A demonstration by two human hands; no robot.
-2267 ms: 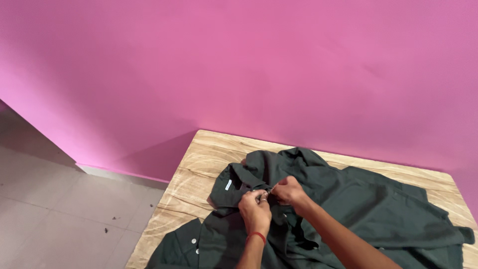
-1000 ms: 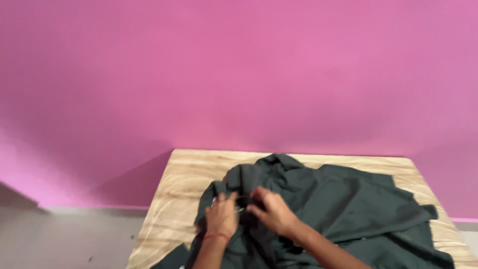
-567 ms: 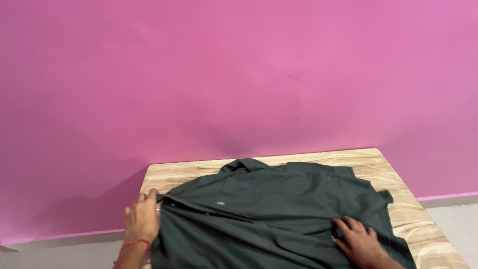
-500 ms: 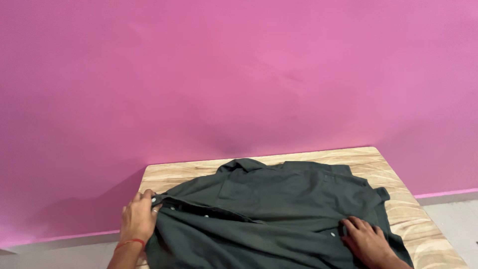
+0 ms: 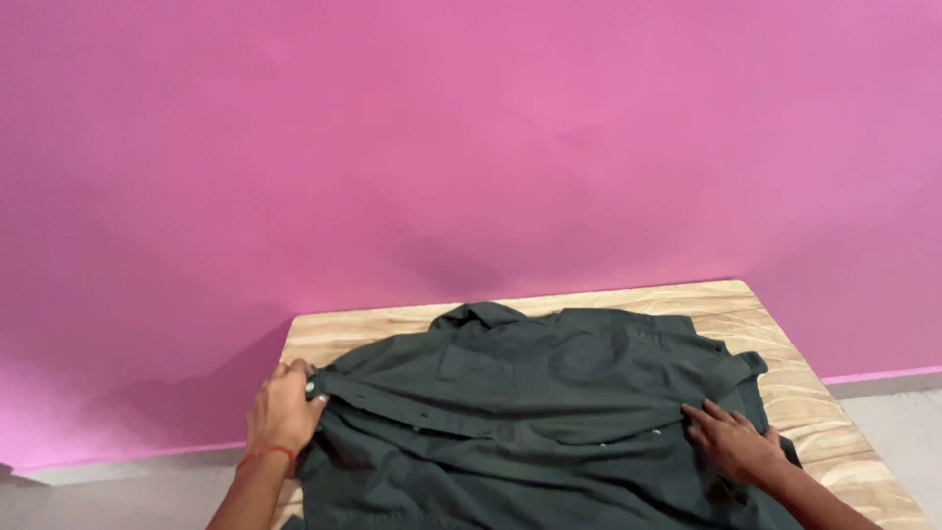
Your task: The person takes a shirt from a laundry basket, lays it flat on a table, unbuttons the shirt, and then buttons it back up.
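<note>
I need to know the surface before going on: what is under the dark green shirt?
The shirt lies spread on a light wooden table, whose bare top shows along the far edge and at the right. The tabletop beneath the cloth is covered, so anything lying there cannot be seen.

Shirt [image 5: 530,412] spread on table [image 5: 785,339], wall [image 5: 471,147] behind. Left hand [image 5: 283,410] at its left edge; right hand [image 5: 736,444] on its right.

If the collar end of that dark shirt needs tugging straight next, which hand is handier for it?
Probably the left hand: it already grips the shirt at the end of the button strip, on the collar side. The right hand rests flat on the far end, toward the table's right edge.
</note>
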